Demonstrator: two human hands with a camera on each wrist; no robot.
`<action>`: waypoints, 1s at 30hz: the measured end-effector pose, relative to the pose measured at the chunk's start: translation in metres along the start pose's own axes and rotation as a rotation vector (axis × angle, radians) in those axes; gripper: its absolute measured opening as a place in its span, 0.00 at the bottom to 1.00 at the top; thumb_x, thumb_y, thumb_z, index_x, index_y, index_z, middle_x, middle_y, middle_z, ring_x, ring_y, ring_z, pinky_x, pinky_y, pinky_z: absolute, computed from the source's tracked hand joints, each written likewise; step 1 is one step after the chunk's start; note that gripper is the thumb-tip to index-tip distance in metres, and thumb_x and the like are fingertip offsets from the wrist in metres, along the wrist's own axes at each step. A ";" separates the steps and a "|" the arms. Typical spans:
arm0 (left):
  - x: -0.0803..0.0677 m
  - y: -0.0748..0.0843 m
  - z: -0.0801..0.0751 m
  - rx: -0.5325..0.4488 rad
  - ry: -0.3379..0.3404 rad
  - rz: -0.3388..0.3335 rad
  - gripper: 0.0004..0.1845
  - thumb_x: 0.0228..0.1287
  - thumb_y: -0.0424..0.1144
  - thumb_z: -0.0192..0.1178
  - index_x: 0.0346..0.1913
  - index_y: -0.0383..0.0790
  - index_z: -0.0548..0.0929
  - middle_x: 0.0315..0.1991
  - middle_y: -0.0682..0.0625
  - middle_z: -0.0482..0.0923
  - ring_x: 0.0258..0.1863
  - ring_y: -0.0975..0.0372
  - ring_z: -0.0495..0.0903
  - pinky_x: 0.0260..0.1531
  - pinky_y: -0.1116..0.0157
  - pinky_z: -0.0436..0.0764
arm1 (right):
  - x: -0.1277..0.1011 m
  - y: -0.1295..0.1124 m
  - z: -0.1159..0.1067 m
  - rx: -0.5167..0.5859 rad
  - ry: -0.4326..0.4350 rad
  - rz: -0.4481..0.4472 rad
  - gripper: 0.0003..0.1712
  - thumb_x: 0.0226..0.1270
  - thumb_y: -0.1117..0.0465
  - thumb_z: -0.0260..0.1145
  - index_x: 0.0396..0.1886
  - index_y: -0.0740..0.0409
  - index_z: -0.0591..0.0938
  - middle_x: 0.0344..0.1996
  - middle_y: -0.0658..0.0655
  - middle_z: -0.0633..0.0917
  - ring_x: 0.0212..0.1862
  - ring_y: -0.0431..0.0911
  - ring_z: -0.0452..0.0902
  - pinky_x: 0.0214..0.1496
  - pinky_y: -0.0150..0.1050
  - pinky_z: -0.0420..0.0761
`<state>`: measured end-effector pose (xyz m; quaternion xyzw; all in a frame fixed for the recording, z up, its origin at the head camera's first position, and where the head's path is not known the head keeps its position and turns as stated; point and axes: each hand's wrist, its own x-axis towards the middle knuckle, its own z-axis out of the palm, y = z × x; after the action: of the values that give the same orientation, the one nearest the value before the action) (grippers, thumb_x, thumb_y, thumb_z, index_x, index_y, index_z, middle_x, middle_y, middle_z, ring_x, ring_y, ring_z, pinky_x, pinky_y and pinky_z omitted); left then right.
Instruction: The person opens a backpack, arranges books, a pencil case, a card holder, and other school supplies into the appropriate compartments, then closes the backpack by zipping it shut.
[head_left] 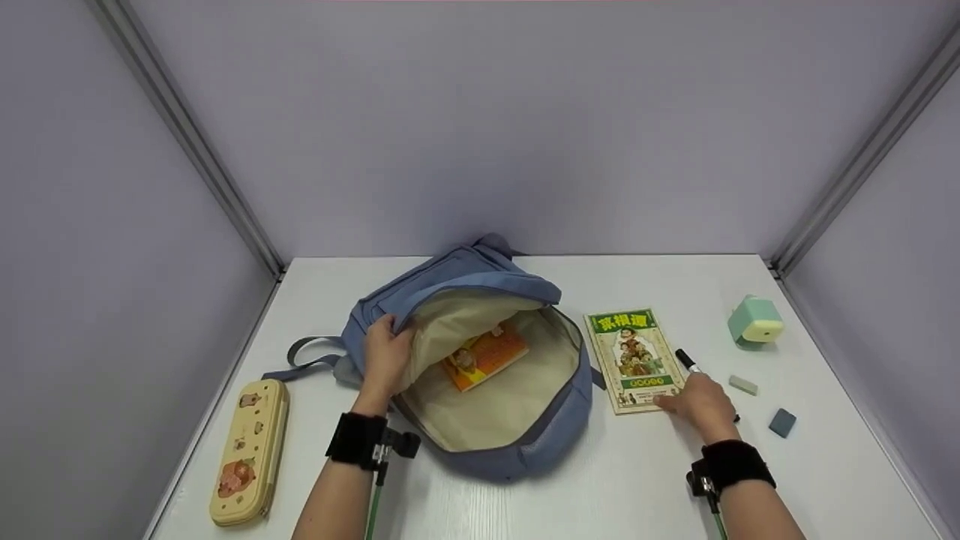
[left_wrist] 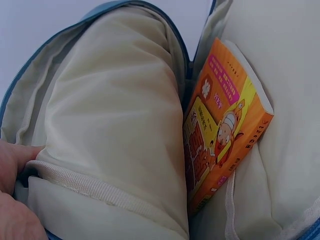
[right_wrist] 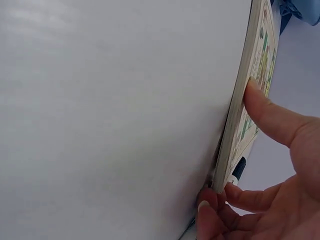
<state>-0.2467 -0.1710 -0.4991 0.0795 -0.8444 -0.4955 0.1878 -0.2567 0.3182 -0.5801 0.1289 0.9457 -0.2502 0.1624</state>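
The left hand reaches forward from a black wrist strap and grips the upper flap of the blue backpack; its fingers curl over the cream lining edge and hold the opening wide. Inside the bag an orange book leans against the lining, partly under the lifted flap.

The right hand lies low on the worktop, to the right of the bag, at the near right corner of a green book. In the right wrist view the thumb presses on the cover while the other fingers curl under the book's edge — the hand pinches this corner, and the corner seems slightly raised from the surface. A black marker lies just beside the book's right edge, partly hidden by the hand.

The worktop is white and stands inside a booth with pale lilac walls and grey metal corner posts. At the near left lies a cream pencil case with cartoon pictures. On the right side — well apart from the bag — stand a mint green sharpener, a white eraser and a small dark blue block. The grey straps of the backpack spread out to the left of it.
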 end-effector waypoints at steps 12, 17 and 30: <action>0.001 -0.001 0.000 -0.009 0.008 -0.003 0.12 0.59 0.27 0.60 0.23 0.39 0.68 0.24 0.48 0.66 0.27 0.55 0.65 0.32 0.61 0.67 | -0.004 -0.004 0.001 0.073 0.076 -0.066 0.40 0.68 0.54 0.64 0.59 0.86 0.61 0.51 0.87 0.68 0.49 0.73 0.73 0.45 0.59 0.76; 0.000 -0.002 0.002 -0.018 0.001 0.007 0.15 0.58 0.26 0.59 0.21 0.40 0.65 0.22 0.49 0.62 0.25 0.56 0.63 0.29 0.61 0.65 | -0.015 -0.004 -0.006 0.346 0.064 -0.131 0.26 0.77 0.63 0.47 0.62 0.83 0.58 0.36 0.75 0.81 0.33 0.56 0.83 0.33 0.45 0.80; 0.002 -0.001 -0.005 -0.022 -0.006 -0.017 0.11 0.57 0.25 0.56 0.23 0.38 0.67 0.23 0.48 0.63 0.26 0.56 0.63 0.30 0.62 0.64 | -0.055 -0.018 -0.042 0.762 0.170 -0.106 0.25 0.80 0.62 0.46 0.67 0.76 0.60 0.29 0.56 0.82 0.26 0.42 0.83 0.36 0.39 0.84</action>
<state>-0.2464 -0.1756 -0.4972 0.0831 -0.8386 -0.5067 0.1819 -0.2222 0.3156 -0.5166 0.1509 0.8004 -0.5801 0.0110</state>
